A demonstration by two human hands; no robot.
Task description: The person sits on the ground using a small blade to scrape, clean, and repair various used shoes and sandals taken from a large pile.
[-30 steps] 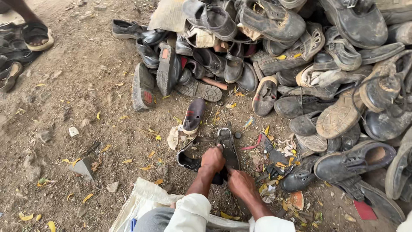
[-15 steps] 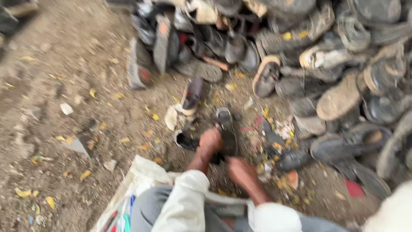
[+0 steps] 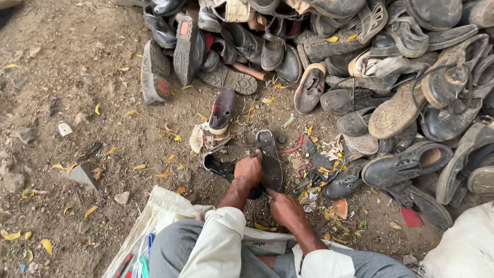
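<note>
**On bare dirt, two hands work at a black shoe sole**

On the dusty ground just ahead of the seated person's knees lies a long black shoe sole (image 3: 269,163), flat and oval, its pale-edged toe end pointing away. The left hand (image 3: 249,168) is curled into a loose fist, fingers folded, resting against the sole's left edge and on top of a torn black shoe upper (image 3: 218,167) that lies crumpled beside it. The right hand (image 3: 286,209) sits at the near end of the sole, fingers drawn together with the forefinger stretched out so its tip touches the sole's heel end; whether it pinches anything cannot be told.

A white woven sack (image 3: 163,207) is spread under the person's lap, with coloured, pen-like sticks (image 3: 140,260) lying along its left fold.

Beyond the sole, a small dark child's shoe (image 3: 223,110) with a red lining stands toe-down beside a scrap of pale cloth. Behind and to the right rises a heap of worn shoes (image 3: 381,77), mostly black and grey leather, cracked, dusty and misshapen, several turned over to show ridged treads. Yellow dry leaves and small stones lie scattered on the soil.
</note>
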